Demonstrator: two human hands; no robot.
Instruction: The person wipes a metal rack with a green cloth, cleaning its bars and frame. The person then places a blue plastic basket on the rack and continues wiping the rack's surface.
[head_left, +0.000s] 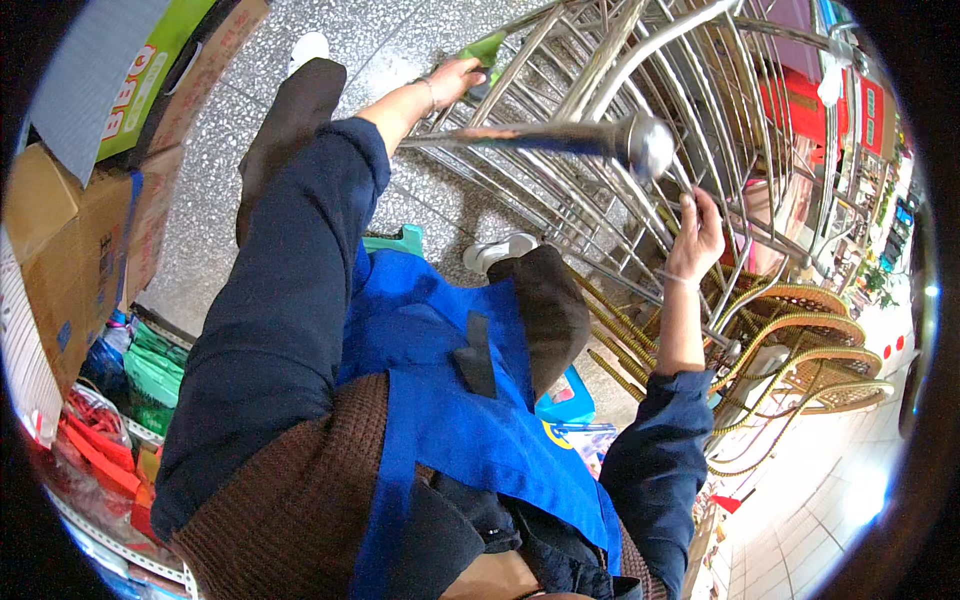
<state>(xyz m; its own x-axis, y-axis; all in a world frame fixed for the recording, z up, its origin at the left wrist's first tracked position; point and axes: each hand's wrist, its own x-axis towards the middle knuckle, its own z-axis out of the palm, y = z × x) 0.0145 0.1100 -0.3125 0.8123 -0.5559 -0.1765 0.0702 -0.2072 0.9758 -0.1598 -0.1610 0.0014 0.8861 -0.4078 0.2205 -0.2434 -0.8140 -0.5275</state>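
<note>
A shiny metal tube rack (607, 67) with many thin parallel bars lies tilted in front of me. One thick tube (555, 139) ends in a rounded knob close to the camera. My left hand (450, 84) is at the rack's far left side, closed around a green cloth (486, 49) that touches the bars. Part of the cloth is hidden behind the fingers and the rack. On the right side of the rack, my right hand (697, 238) pinches a thin bar between thumb and fingers. A blue apron (442, 337) covers my lap.
Stacked woven chairs (817, 337) stand right of the rack. Cardboard boxes (67, 255) and a shelf of green packages (154, 367) line the left. A teal plastic stool (401, 238) shows under me, with a blue plastic item (566, 401) by my right leg. The floor (225, 172) is speckled.
</note>
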